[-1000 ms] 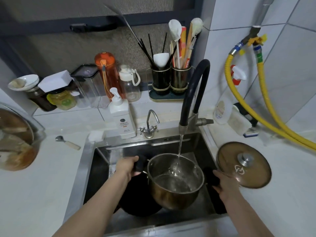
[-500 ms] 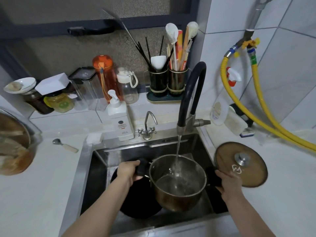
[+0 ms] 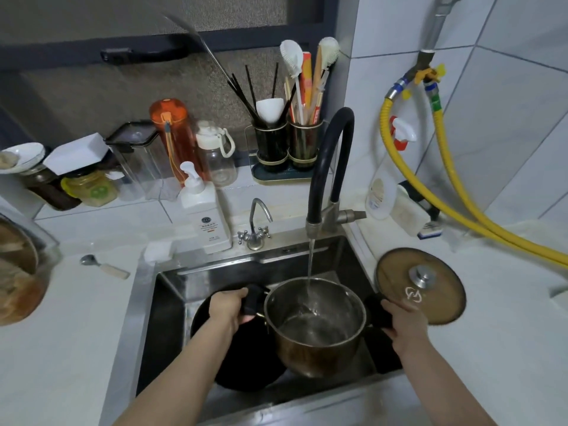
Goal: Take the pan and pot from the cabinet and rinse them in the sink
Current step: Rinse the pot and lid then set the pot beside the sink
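- Barely anything's moved since a second ago, the pot (image 3: 316,327) just sits a touch lower under the tap (image 3: 330,167).
- Left hand (image 3: 229,309) fingers curl round its left handle.
- Pan (image 3: 246,358) lies in the sink (image 3: 147,327) underneath, rinse status unclear.
- Right hand (image 3: 405,324) grips the right handle; pot's mid-rinse.
- Lid (image 3: 421,285) on the counter's right side.

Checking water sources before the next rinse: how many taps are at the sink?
2: the tall black-necked tap behind the sink's right side, running water into the pot, and a small chrome tap left of it, by the soap bottle.
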Demonstrator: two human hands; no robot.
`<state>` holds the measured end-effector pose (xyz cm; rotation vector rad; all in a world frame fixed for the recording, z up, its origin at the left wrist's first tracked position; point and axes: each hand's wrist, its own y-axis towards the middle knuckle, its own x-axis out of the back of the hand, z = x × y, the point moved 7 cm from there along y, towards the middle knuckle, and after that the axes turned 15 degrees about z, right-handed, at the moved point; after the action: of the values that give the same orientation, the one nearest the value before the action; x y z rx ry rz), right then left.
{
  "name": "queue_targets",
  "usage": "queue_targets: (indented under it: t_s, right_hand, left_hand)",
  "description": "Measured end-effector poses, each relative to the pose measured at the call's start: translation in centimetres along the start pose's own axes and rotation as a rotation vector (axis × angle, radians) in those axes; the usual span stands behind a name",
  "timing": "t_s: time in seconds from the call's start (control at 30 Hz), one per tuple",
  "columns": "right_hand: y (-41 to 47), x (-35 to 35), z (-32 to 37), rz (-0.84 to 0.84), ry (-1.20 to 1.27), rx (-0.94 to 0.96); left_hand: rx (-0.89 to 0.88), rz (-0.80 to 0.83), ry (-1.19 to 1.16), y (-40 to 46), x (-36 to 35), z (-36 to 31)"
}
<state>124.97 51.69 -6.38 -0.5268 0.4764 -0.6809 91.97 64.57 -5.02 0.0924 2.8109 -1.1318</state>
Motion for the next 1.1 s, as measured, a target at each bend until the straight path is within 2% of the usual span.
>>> queue_targets:
  t_s: [0.1,0.2,0.37,0.47,0.53,0.77,0.9,1.0,1.1]
  right_hand:
    - [-0.2,-2.4,-0.4,0.098,0.000,-0.044]
    - [-0.1,-3.4,0.9,0.139,0.025,-0.022]
    - [0.0,-1.3,2.4,0.091,0.079,0.070]
    - [-0.1,-1.3,1.4,0.154,0.012,0.076]
    - [0.4,-2.5,0.8,0.222,-0.066,0.061]
    - [2.7,-8.3,1.1,0.388,-0.418,0.143]
    - [2.6,-10.9,2.5,0.409,-0.672,0.219]
    - [2.6,-11.8,2.5,0.417,-0.741,0.223]
    - [2.2,-12.9,1.8,0.425,-0.774,0.247]
  left_hand:
    - [-0.063,-0.057,-0.010,-0.3,1.8,-1.6]
    - [-0.145,-0.045,-0.013,-0.3,1.6,-3.2]
    - [-0.138,0.129,-0.010,0.2,-0.8,-2.3]
    - [-0.108,0.234,0.077,0.2,-0.6,-2.2]
    - [-0.110,0.245,0.129,0.1,0.5,-2.7]
    - [-0.208,0.152,0.347,-1.0,5.6,-4.6]
    - [-0.265,0.091,0.475,-1.4,7.2,-4.5]
    - [-0.296,0.045,0.614,-2.0,8.2,-4.5]
    - [-0.328,-0.024,0.618,-2.6,9.1,-4.6]
